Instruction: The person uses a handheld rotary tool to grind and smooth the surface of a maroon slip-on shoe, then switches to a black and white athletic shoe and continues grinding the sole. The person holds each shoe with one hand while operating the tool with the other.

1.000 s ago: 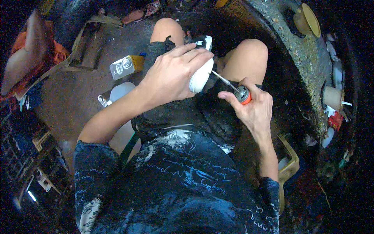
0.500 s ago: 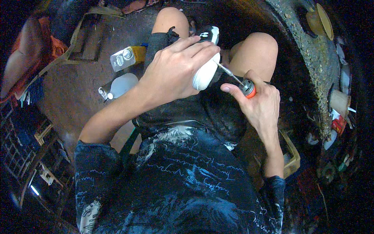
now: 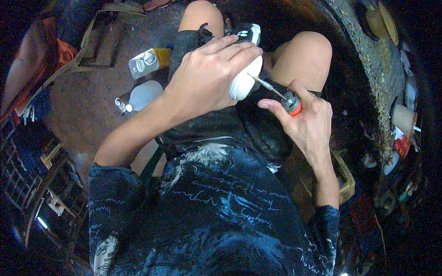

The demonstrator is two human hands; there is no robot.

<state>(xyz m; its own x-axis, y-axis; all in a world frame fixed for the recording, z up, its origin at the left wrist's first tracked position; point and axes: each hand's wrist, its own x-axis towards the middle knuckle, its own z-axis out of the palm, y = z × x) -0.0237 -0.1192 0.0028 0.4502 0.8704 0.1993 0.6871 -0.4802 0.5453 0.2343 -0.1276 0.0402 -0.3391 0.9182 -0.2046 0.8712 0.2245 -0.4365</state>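
My left hand [image 3: 207,76] is closed over a black shoe [image 3: 240,36] with a thick white sole [image 3: 247,77], holding it above my lap. The sole faces right, and much of the shoe is hidden by the hand. In my right hand [image 3: 309,118] is an awl-like tool [image 3: 292,102] with a round grey and orange handle and a thin metal shaft. My fingers wrap its far side while the thumb sticks out to the left. The shaft's tip meets the white sole; how deep it goes I cannot tell.
On the floor to the left stand a silver and yellow can [image 3: 149,62] and a translucent white bottle [image 3: 145,95]. A wooden frame [image 3: 347,184] lies by my right forearm. Along the right runs a rough, worn ledge [image 3: 363,60]; a metal grid [image 3: 20,156] is at the far left.
The shoe and both hands keep nearly the same pose, with the tool's tip still at the sole. The shoe has tilted slightly, and the view has shifted a little.
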